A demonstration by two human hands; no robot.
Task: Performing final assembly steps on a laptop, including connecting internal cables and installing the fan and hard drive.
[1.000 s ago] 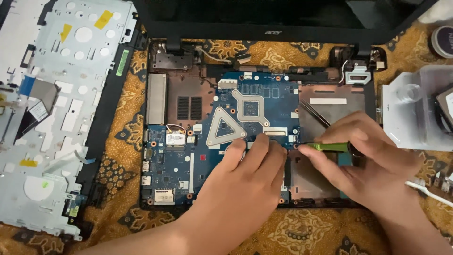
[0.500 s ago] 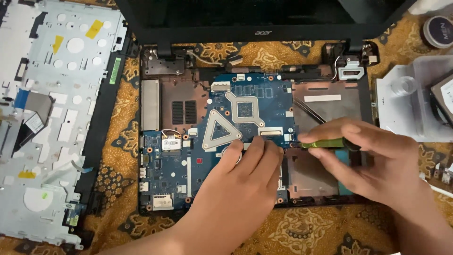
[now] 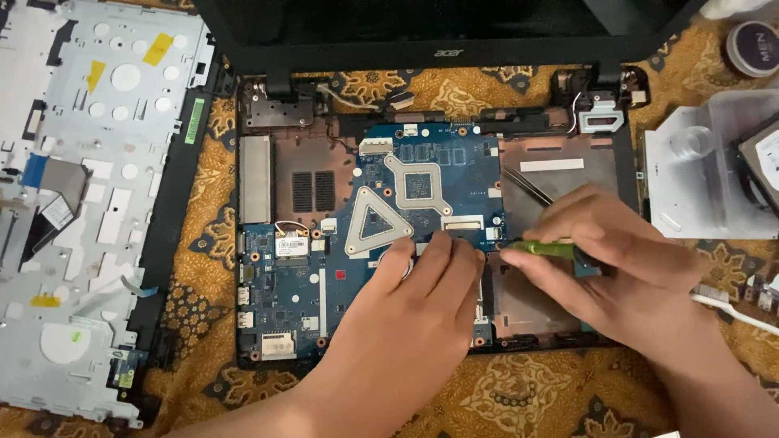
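An opened black laptop base (image 3: 261,112) lies before me with its blue motherboard (image 3: 286,300) exposed. My left hand (image 3: 414,316) rests flat on the board's lower middle, fingertips beside a grey triangular bracket (image 3: 369,227). My right hand (image 3: 617,251) grips a green-handled screwdriver (image 3: 545,248), its tip pointing left at the board's right edge, close to my left fingertips. Grey tweezers (image 3: 527,185) lie in the bare bay just above my right hand.
The laptop's removed silver cover panel (image 3: 89,203) lies at the left on the patterned brown cloth (image 3: 527,389). The dark screen (image 3: 438,32) stands at the back. A clear plastic tray (image 3: 690,178), a hard drive (image 3: 763,162) and a round tin (image 3: 751,47) sit at the right.
The view has drifted a little, so the laptop sits slightly lower left in frame. Both hands stay in place on the board with the screwdriver at the same spot.
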